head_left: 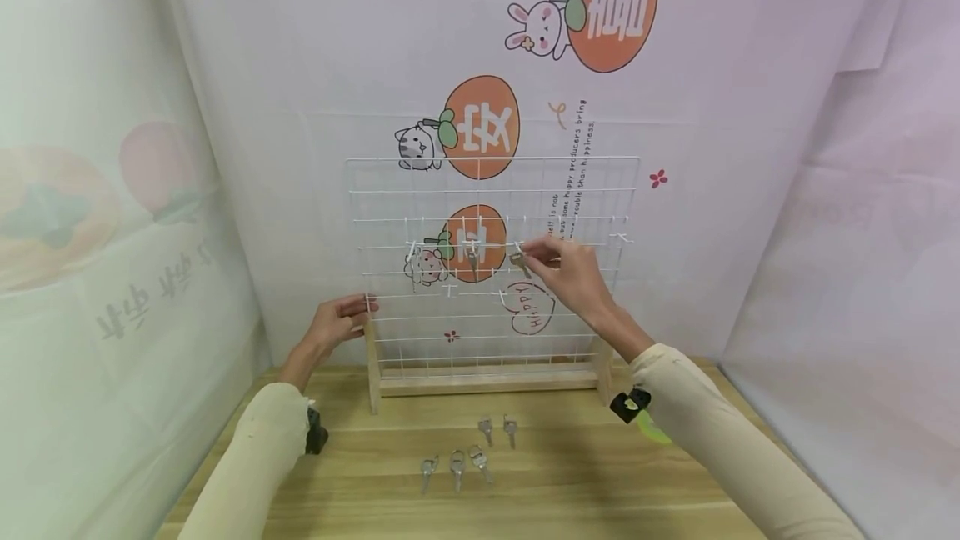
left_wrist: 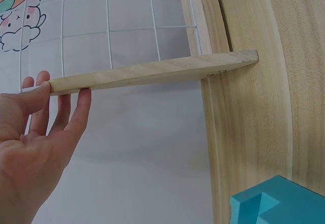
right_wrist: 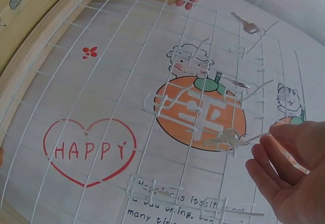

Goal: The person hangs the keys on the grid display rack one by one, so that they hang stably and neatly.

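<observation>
We see the right hand (head_left: 573,273) with thumb and forefinger pinched together on the tip of a white hook (right_wrist: 257,136), where a key (right_wrist: 231,137) hangs just right of the grid rack's (head_left: 487,387) middle. Two other keys (right_wrist: 247,27) hang toward its left edge. The left hand (head_left: 337,323) grips the rack's left wooden upright (left_wrist: 152,71) between thumb and fingers. Five loose keys (head_left: 458,465) lie on the table (head_left: 337,457) before the rack's bottom edge. On the backdrop (head_left: 300,65) we read 喜, 安, 平, "HAPPY" inside a red heart (right_wrist: 90,152), and "some happy producers bring".

A wooden table (head_left: 352,482) carries five keys (head_left: 457,462) and a wood-footed wire rack (head_left: 487,386)
</observation>
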Demonstrator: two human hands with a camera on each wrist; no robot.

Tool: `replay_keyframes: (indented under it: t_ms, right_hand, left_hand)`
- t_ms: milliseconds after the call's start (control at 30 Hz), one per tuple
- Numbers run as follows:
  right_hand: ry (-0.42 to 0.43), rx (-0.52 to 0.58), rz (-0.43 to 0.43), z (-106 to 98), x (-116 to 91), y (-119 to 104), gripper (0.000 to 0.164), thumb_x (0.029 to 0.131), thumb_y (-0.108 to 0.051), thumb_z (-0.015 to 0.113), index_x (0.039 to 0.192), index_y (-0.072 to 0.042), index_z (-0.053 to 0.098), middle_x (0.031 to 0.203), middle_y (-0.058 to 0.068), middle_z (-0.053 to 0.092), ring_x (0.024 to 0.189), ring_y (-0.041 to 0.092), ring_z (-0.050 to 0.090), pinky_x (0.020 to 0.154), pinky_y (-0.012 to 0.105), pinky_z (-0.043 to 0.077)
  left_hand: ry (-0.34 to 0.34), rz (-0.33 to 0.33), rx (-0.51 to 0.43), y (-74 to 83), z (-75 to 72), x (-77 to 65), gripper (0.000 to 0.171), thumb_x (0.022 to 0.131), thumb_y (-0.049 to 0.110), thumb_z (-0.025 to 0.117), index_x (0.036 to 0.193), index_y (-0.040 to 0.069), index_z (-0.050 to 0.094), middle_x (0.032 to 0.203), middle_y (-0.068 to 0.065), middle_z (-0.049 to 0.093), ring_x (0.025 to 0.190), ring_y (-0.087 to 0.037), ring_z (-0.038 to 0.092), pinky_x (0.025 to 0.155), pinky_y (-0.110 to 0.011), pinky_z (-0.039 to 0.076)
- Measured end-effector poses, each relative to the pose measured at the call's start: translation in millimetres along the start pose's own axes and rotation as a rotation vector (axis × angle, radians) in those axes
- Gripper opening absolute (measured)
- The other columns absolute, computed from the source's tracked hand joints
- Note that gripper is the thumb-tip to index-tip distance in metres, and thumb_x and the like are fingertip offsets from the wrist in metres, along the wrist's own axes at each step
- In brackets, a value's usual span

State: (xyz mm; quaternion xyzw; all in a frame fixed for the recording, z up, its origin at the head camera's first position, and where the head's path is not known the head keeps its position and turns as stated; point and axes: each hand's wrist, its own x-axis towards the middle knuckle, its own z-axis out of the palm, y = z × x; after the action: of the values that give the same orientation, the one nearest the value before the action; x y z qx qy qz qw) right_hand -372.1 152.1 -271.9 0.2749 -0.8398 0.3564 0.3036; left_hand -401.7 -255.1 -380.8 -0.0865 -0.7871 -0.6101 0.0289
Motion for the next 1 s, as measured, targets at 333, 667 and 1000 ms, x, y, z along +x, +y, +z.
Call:
replay_keyframes:
  t_ms: [333,667,1000]
  right_hand:
    - [-0.076,0.028,-0.012,1.8,-18.1,-5.6,0.019,0.094,-0.006,0.078,0.112,-0.006,0.077,0.096,0.008,0.079,0.087,0.021,0.076,0.083,0.036,0.065]
    - [-0.156,0.039,0.003,17.7,-40.8,-1.2,0.02,0.093,-0.008,0.079,0.113,-0.008,0.077,0.097,0.005,0.08,0.088,0.018,0.076,0.085,0.034,0.064]
    - [-0.199,0.071,-0.034,46.0,-69.3,14.5,0.019,0.091,-0.004,0.08,0.109,-0.006,0.078,0.097,0.006,0.079,0.089,0.018,0.076,0.084,0.037,0.065]
  left_hand:
    - [0.005,-0.008,0.0,-3.1,-2.5,-1.1,0.044,0.107,-0.003,0.052,0.15,-0.008,0.047,0.149,-0.028,0.052,0.139,-0.046,0.048,0.11,-0.054,0.048]
    - [0.005,-0.018,-0.004,-1.5,-2.3,0.2,0.045,0.107,-0.002,0.052,0.151,-0.006,0.047,0.15,-0.028,0.052,0.14,-0.045,0.048,0.11,-0.055,0.048]
    - [0.004,-0.017,-0.006,0.5,-0.6,2.5,0.044,0.107,-0.001,0.052,0.151,-0.006,0.047,0.15,-0.027,0.052,0.139,-0.043,0.05,0.11,-0.055,0.048]
